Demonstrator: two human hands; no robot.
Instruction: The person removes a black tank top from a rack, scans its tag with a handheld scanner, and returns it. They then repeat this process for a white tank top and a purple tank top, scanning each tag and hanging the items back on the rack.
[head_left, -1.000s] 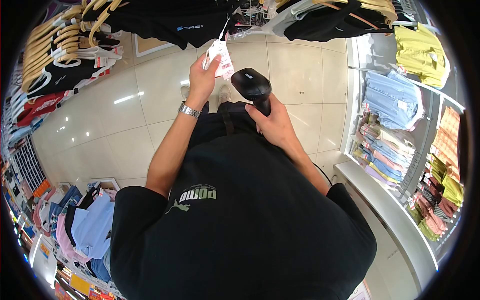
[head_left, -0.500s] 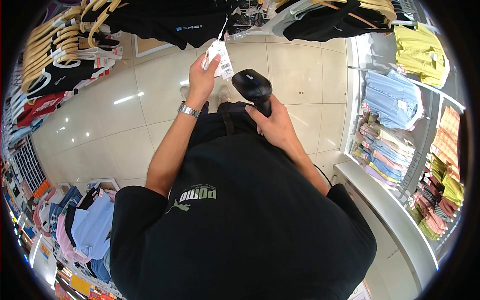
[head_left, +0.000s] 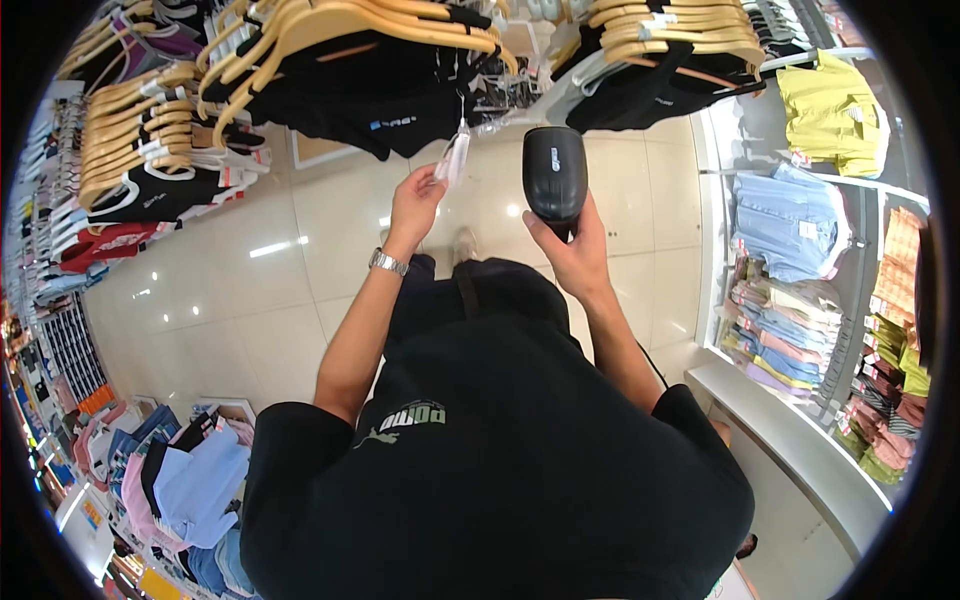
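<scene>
scanner (head_left: pixel 555 172) beside tag (head_left: pixel 453 160), hangers (head_left: pixel 330 18) overhead

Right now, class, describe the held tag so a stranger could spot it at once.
Start at the black shirts on wooden hangers, top centre. Below their hems, the left hand, with a metal wristwatch, pinches a white tag. It alone sits beside the black scanner in the right hand.
</scene>
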